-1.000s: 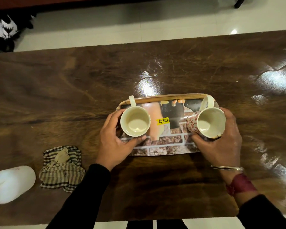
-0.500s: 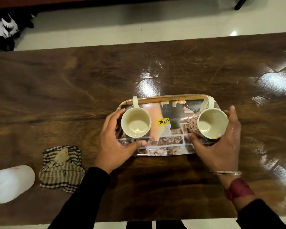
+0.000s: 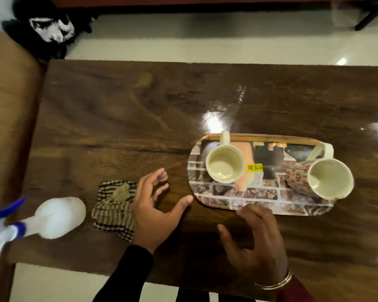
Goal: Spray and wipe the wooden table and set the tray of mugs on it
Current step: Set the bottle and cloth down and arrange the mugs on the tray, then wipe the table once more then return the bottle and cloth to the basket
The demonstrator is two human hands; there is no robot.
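A brick-patterned tray point(image 3: 268, 200) rests on the dark wooden table point(image 3: 122, 118), right of centre. On it stand a cream mug point(image 3: 225, 163) at its left end and a red-flowered mug point(image 3: 327, 179) at its right end, both empty. My left hand point(image 3: 155, 205) hovers open just left of the tray, partly over a striped cloth point(image 3: 114, 205). My right hand point(image 3: 255, 240) is open below the tray's near edge, fingertips close to its rim. Neither hand holds anything. A white spray bottle point(image 3: 52, 216) with a blue trigger lies at the table's left end.
A tan upholstered seat point(image 3: 7, 118) borders the table on the left. A black and white object point(image 3: 48, 27) lies on the pale floor beyond the table's far left corner. The table's near edge runs just below my wrists.
Both hands have let go of the mugs and pulled back off the tray toward me, the left one moving left over the cloth. The view has shifted left, showing the spray bottle's trigger.
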